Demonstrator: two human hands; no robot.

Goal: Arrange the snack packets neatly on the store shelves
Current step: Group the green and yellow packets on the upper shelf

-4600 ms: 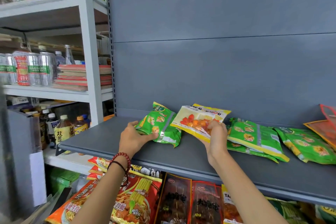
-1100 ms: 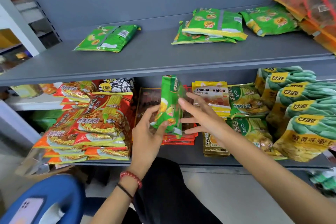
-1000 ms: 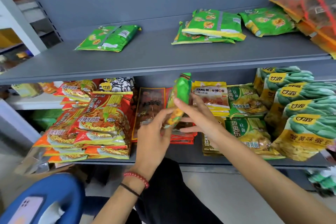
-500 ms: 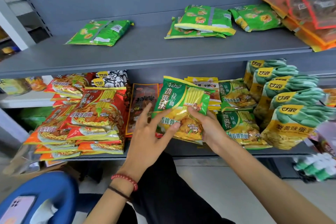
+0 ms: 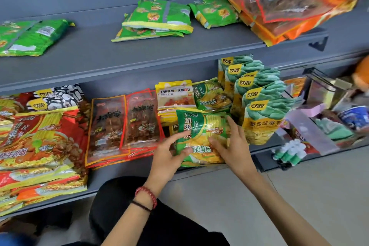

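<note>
green noodle packet [image 5: 200,136] stands at the front of the lower shelf [image 5: 103,173], long axis up and down, face toward us, leaning on the yellow packets [image 5: 175,96] and a matching green one [image 5: 211,96] behind. right hand [image 5: 235,152] pinches its right edge, thumb on the face. left hand [image 5: 167,158] is spread, straight fingers pressing the left side. the hands flank it evenly, so we reckon a push straight back seats it.
</note>
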